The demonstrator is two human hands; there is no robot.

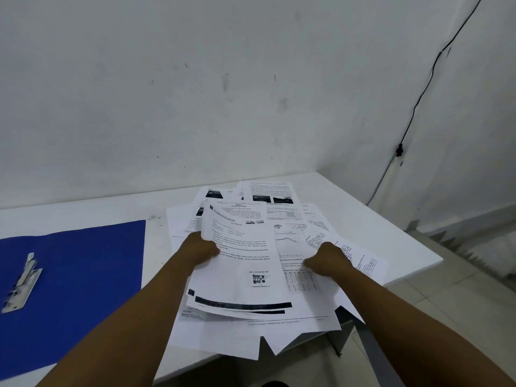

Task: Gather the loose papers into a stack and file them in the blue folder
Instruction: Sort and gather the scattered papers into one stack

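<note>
head view: one blue folder [83, 277] lies open on the white table [363, 219] at the left, one metal clip [22, 283] on it. beside it, to the right, a loose pile of printed papers [279, 317] is spread out, too overlapped to count; some hang over the near edge. two hands: the left hand [202, 248] grips a few lifted sheets [240, 263] by their left edge, the right hand [328, 261] curls onto the pile. the top lifted sheet's heading reads "bab ii"; the finer print is too small to read.

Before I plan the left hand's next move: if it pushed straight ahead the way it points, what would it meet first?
Probably more loose papers just beyond the left hand, then the wall; depth is unclear.
</note>
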